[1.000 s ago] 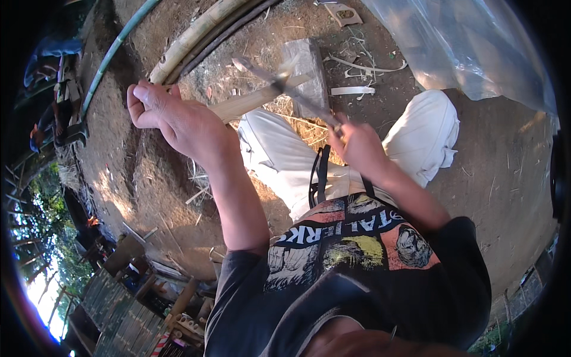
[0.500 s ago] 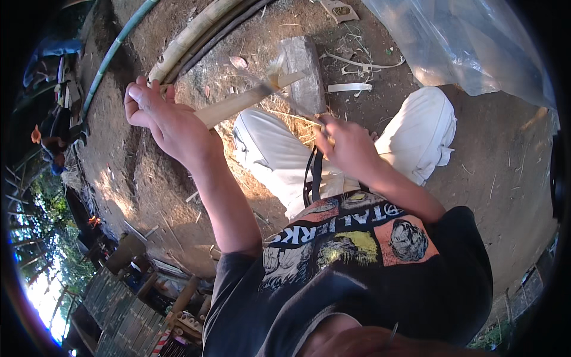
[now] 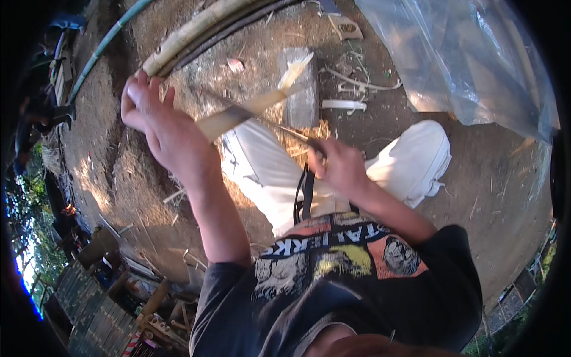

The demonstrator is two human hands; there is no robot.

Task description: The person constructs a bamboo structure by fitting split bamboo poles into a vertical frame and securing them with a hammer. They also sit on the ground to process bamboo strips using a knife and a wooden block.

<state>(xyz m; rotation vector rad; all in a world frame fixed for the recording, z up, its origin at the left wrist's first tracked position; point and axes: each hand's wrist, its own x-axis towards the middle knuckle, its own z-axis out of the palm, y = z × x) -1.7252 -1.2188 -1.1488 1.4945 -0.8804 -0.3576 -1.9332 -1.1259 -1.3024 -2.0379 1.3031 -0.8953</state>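
Note:
My left hand [image 3: 166,128] is closed on one end of a pale split bamboo strip [image 3: 262,104]; the hand hides that end. At the far end of the strip, a lifted, curled shaving [image 3: 295,71] sticks up. My right hand [image 3: 340,166] grips the dark handle of a long knife [image 3: 276,126]. Its blade, blurred by motion, lies across the strip near my left hand. Both hands are above my lap, between my bent knees in light trousers [image 3: 259,163]. Beyond the strip's end lies a grey rectangular block [image 3: 303,107] on the ground.
Several thin shavings and a flat white strip [image 3: 344,105] lie right of the block. A clear plastic sheet [image 3: 464,59] covers the upper right. Long bamboo poles [image 3: 190,38] lie at the upper left, and a small fire [image 3: 69,209] burns at far left.
The knife blade has moved along the strip from near its far end toward my left hand. The shaving at the far end now stands more clearly. My view has shifted slightly.

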